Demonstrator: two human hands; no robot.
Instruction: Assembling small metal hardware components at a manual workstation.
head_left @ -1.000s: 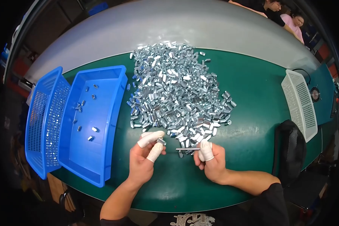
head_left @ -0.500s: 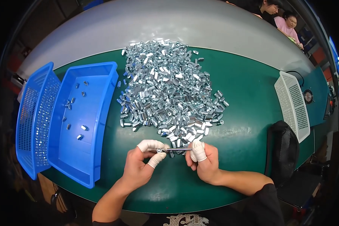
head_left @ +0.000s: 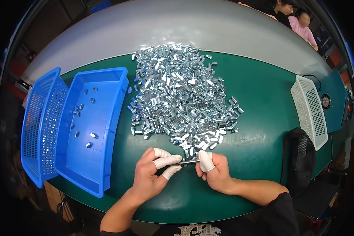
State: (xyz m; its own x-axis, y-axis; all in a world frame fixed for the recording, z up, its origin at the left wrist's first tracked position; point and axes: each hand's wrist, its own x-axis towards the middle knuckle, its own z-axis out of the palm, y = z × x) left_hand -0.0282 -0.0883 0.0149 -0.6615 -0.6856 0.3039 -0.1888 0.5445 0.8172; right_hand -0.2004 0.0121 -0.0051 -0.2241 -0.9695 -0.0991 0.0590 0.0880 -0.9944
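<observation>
My left hand (head_left: 153, 173), with white finger cots on thumb and fingers, pinches at the left end of a thin metal rod (head_left: 190, 161). The small hex coupling nut in those fingers is now mostly hidden by the fingertips. Closed around the rod's other end is my right hand (head_left: 218, 173), its thumb and finger also in white cots. Both hands work just in front of a big heap of shiny hex coupling nuts (head_left: 181, 94), whose near tip reaches almost to the rod.
Left stands a shallow blue tray (head_left: 80, 157) with several loose nuts in it, beside a blue perforated basket (head_left: 30, 137). At right are a white perforated basket (head_left: 310, 114), a black mesh bag (head_left: 299, 157) and a teal box with a fan (head_left: 336, 114). Two people sit beyond the far right edge.
My left fingers have closed over the nut and shifted right along the rod, so less of the rod shows. The whole view has slid slightly.
</observation>
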